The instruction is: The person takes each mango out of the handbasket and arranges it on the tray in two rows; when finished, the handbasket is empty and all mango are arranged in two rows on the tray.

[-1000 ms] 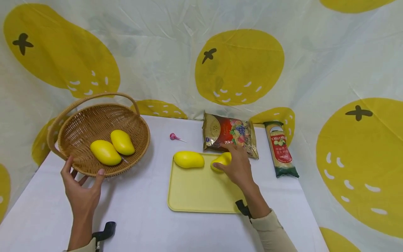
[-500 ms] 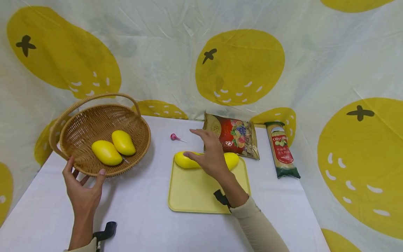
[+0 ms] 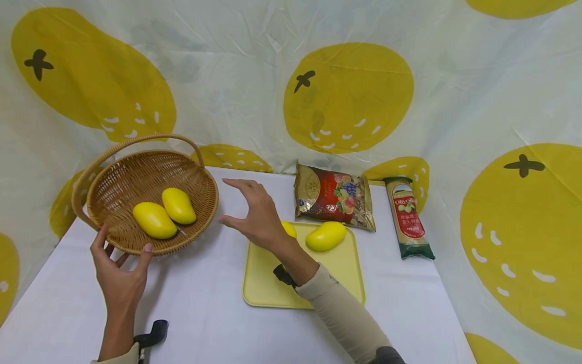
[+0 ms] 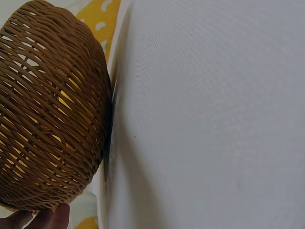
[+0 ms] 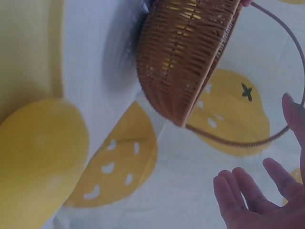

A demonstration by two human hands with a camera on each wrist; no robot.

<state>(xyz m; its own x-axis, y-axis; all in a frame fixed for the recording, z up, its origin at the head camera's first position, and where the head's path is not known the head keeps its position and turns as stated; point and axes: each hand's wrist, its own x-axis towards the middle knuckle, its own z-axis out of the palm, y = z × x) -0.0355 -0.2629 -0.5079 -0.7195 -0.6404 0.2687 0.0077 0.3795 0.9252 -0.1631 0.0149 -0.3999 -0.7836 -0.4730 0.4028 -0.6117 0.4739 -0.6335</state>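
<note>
My left hand (image 3: 120,275) grips the near rim of a brown wicker basket (image 3: 123,177), which tilts toward me. Inside lie two yellow mangoes (image 3: 154,221), with a small pale stick beside them. My right hand (image 3: 256,215) hovers between basket and tray, thumb and fingers spread, holding nothing. Beneath that arm is a yellow tray (image 3: 341,270) bearing one whole mango (image 3: 326,236) and another mango (image 3: 289,229) mostly hidden by the hand. In the right wrist view, the spread fingers (image 5: 250,195) appear below the basket's handle (image 5: 238,144).
A red and gold candy bag (image 3: 334,194) lies behind the tray. Right of it is a red and green packet labelled Olivoila (image 3: 406,217). A white cloth covers the table (image 3: 195,313); a fruit-print curtain (image 3: 227,76) hangs behind.
My right hand has left the right-hand mango on the tray and moved left toward the basket with nothing in it. It now hides the pink lollipop. The left hand keeps its hold.
</note>
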